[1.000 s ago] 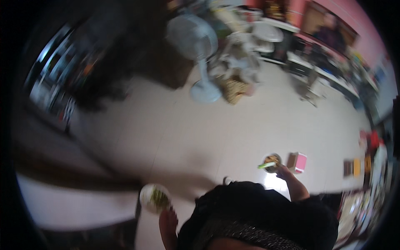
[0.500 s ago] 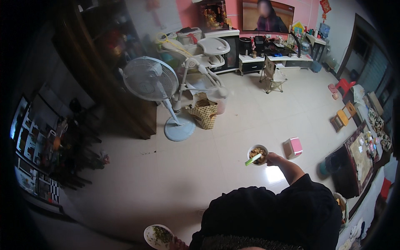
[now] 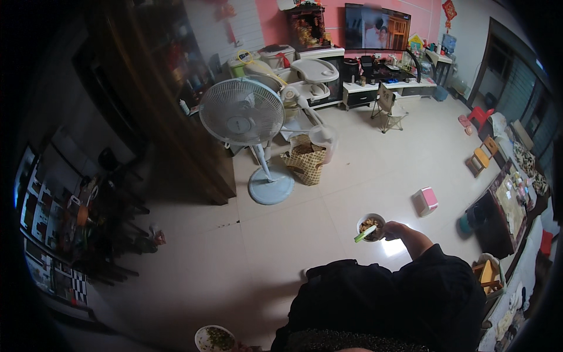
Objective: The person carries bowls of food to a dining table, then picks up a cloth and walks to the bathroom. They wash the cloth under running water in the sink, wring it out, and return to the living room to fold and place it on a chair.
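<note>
Holding a small bowl [image 3: 370, 226] of brownish food out in front of the body, the right hand [image 3: 397, 230] is closed around the bowl's right side, fingers wrapped on the rim and wall. A pale green utensil [image 3: 363, 235] pokes out of the bowl at its lower left edge. Bowl sits in the air above the shiny tile floor [image 3: 305, 234], roughly level, right of centre in the view. Right forearm comes up from a black sleeve [image 3: 434, 264].

Second bowl [image 3: 214, 338], white with green chopped stuff inside, shows at the bottom edge, lower left of the black torso. Left hand [image 3: 241, 348] is barely visible beside it at the frame edge; looks to be on the bowl's right side, but grip cannot be told, too cut off and blurred. Hands are well apart, one bowl on each side of the body.

Further out: small pink and white stool [image 3: 426, 200] on the floor just up and right of the held bowl. White pedestal fan [image 3: 243, 115] stands on a round base, woven basket [image 3: 305, 161] just beside it on the right. White high chair [image 3: 311, 79] behind the fan. Low white cabinet [image 3: 384, 88] along the pink back wall with a television [image 3: 377, 26] above it. Dark wood cabinet [image 3: 170, 117] on the left. Folding chair [image 3: 388, 105] near the low cabinet. Small red stool [image 3: 480, 115] and a small wooden stool [image 3: 482, 157] at the right, cluttered table [image 3: 516, 202] at the far right edge.
</note>
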The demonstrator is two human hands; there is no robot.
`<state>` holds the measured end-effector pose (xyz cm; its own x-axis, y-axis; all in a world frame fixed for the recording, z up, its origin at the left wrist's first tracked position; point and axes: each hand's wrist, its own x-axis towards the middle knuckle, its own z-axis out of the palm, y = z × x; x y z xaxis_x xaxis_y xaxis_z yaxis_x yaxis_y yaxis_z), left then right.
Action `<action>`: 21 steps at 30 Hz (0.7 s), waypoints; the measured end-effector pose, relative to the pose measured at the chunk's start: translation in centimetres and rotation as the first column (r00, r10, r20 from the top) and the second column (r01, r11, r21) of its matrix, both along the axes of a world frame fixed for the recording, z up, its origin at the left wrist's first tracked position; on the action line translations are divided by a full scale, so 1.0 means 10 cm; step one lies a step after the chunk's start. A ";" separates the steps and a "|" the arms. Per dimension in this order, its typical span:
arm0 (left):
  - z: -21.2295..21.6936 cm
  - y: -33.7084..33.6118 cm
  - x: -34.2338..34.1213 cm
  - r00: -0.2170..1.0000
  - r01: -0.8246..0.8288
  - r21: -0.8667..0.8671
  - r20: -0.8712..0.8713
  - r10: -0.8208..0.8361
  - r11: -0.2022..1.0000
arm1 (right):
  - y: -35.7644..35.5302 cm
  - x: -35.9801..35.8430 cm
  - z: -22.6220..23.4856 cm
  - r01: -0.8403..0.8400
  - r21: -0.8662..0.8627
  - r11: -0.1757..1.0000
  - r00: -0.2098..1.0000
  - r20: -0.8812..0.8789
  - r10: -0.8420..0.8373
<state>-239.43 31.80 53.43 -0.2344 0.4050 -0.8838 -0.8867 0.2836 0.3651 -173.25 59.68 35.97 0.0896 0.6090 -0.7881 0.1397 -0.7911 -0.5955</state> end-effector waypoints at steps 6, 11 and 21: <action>-0.02 0.53 -0.88 0.990 -0.018 -0.007 -0.143 0.016 1.000 | 0.69 -1.22 -0.11 -0.073 0.018 0.997 0.997 -0.027 0.073; -0.09 0.94 -1.53 0.819 0.101 -0.039 -0.565 -0.105 0.994 | 1.46 -2.40 -0.47 -0.134 -0.072 0.988 0.985 0.100 0.141; 0.06 1.79 -3.30 0.979 -0.187 -0.210 -0.125 0.163 0.960 | 2.90 -4.73 -0.25 -0.314 0.006 0.949 0.940 -0.136 0.312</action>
